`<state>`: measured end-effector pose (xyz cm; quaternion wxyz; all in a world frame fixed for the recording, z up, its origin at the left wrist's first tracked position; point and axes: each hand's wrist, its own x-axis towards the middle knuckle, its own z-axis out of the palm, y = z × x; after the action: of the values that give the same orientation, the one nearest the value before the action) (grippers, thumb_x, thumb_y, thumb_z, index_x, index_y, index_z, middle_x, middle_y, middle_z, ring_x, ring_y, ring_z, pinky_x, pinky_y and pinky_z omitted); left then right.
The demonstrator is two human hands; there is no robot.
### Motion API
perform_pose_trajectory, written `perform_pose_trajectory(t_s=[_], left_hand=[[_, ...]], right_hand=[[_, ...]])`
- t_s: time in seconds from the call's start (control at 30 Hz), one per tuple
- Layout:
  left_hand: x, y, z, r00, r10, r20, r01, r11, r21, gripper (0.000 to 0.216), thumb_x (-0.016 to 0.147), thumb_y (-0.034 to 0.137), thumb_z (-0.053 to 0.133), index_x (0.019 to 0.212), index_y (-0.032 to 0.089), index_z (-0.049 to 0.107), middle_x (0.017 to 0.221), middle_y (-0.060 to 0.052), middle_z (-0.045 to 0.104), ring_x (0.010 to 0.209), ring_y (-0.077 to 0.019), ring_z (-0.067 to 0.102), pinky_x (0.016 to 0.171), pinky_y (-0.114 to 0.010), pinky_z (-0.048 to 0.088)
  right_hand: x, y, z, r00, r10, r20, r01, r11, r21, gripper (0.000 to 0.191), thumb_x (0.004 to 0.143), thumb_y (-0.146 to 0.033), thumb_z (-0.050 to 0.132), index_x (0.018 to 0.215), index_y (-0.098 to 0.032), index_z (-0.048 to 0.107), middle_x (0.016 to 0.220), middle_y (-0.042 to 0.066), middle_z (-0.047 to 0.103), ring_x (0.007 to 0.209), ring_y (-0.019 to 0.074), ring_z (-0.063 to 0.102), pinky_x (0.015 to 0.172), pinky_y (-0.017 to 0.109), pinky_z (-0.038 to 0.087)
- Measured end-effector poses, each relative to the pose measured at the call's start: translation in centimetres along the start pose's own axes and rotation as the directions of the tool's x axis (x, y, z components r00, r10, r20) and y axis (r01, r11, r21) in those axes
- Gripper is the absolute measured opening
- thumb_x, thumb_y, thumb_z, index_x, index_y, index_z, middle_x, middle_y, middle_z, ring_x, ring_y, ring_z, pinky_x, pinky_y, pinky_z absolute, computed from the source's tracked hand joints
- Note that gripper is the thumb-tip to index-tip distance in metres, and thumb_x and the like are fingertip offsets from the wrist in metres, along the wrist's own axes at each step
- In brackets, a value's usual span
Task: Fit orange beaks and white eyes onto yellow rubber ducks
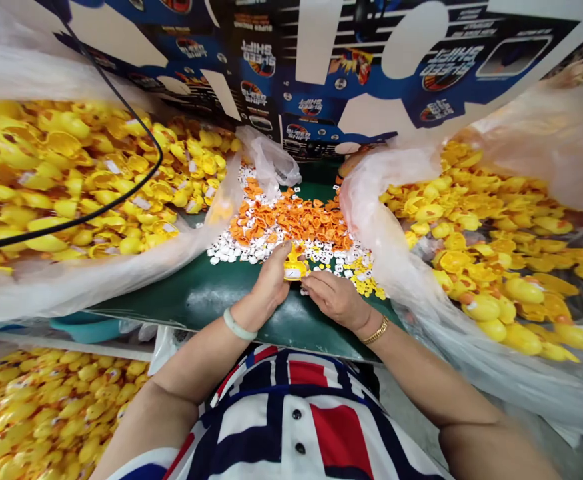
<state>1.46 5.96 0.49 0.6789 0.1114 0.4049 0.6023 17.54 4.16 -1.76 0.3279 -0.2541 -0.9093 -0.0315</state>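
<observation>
Above the near part of the green tabletop [201, 293], my left hand [273, 272] is closed on a yellow toy duck shell half [296, 265], its hollow side up with a white sticker inside. My right hand [335, 298] is right beside it, thumb and fingers pinched together at the shell's right edge. Whatever those fingers hold, if anything, is too small to make out. Just beyond both hands lies a pile of orange duck beak pieces [291, 219]. Small white eye pieces [236, 250] with black dots surround it, and tiny yellow parts [370, 279] lie to the right.
Plastic-lined heaps of yellow duck shells flank me, one on the left [71, 173] and one on the right [511, 253]. More ducks [46, 413] fill the lower left, near a teal basin [85, 327]. A black cable [156, 170] crosses the left heap. Printed cardboard [316, 67] stands behind.
</observation>
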Motion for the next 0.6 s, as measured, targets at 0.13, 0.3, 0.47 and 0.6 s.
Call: perform_pose_trajectory(t_s=[0.13, 0.3, 0.47, 0.6], left_hand=[[0.0, 0.0, 0.1, 0.999, 0.022, 0.034, -0.022, 1.0, 0.011, 0.031, 0.067, 0.032, 0.077, 0.088, 0.017, 0.059, 0.072, 0.001, 0.062, 0.064, -0.0146, 0.064, 0.059, -0.025, 0.048], [0.3, 0.1, -0.5, 0.997, 0.022, 0.068, -0.024, 0.999, 0.039, 0.034, 0.069, 0.034, 0.077, 0.093, 0.017, 0.06, 0.076, 0.0, 0.064, 0.068, -0.0152, 0.065, 0.06, -0.025, 0.05], [0.0, 0.4, -1.2, 0.994, -0.056, 0.09, 0.049, 0.996, 0.081, 0.031, 0.074, 0.032, 0.073, 0.098, 0.017, 0.061, 0.076, -0.001, 0.065, 0.068, -0.0163, 0.066, 0.059, -0.025, 0.052], [-0.2, 0.7, -1.1, 0.985, -0.131, 0.112, 0.117, 0.985, 0.126, 0.03, 0.076, 0.033, 0.071, 0.099, 0.018, 0.059, 0.079, -0.003, 0.067, 0.064, -0.0182, 0.066, 0.052, -0.026, 0.052]], right_hand=[[-0.2, -0.1, 0.4, 0.997, 0.06, 0.037, -0.062, 0.997, 0.051, 0.022, 0.096, -0.015, 0.048, 0.114, -0.018, 0.061, 0.102, 0.011, 0.069, 0.092, 0.0206, 0.066, 0.076, 0.033, 0.057], [0.7, -0.3, 0.5, 0.944, 0.3, 0.135, -0.328, 0.899, 0.291, 0.012, 0.098, -0.024, 0.052, 0.105, -0.02, 0.061, 0.094, 0.007, 0.067, 0.086, 0.018, 0.064, 0.076, 0.031, 0.054], [1.1, -0.8, -1.5, 0.894, 0.41, 0.18, -0.447, 0.838, 0.313, 0.013, 0.098, -0.031, 0.054, 0.099, -0.021, 0.062, 0.089, 0.004, 0.068, 0.081, 0.0161, 0.064, 0.074, 0.028, 0.052], [-1.0, 0.0, -5.9, 0.861, 0.507, 0.038, -0.508, 0.859, 0.057, 0.017, 0.1, -0.028, 0.049, 0.1, -0.021, 0.064, 0.091, 0.006, 0.07, 0.085, 0.0179, 0.064, 0.077, 0.031, 0.051]])
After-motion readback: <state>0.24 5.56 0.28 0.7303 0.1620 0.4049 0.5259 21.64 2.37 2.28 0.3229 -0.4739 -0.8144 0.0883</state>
